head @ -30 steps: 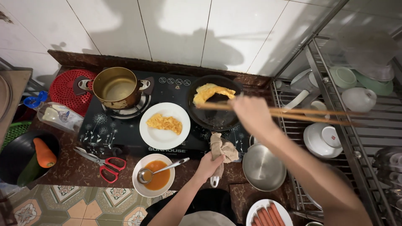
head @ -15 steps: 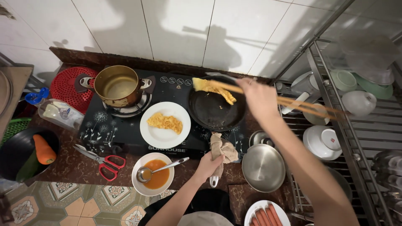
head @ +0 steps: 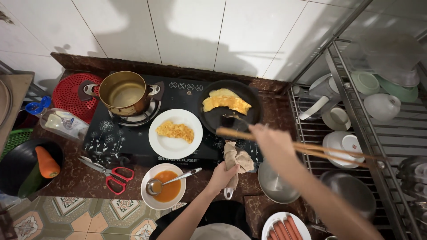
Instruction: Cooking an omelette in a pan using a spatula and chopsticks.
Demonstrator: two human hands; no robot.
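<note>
The black stove point(head: 133, 142) carries a frying pan point(head: 249, 100) holding a yellow omelette point(head: 226, 102). Just in front, the left hand point(head: 222, 175) grips the cloth-wrapped handle point(head: 235, 162); the right hand point(head: 273, 142) pinches long chopsticks point(head: 338, 153).

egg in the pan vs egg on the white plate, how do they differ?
The egg in the pan is a larger, smooth folded sheet; the egg on the white plate is smaller and crumpled. The pan egg lies at the far side of the black frying pan, whose handle the left hand grips through a cloth; the plate egg sits near the plate's middle, untouched. Both are yellow cooked egg.
</note>
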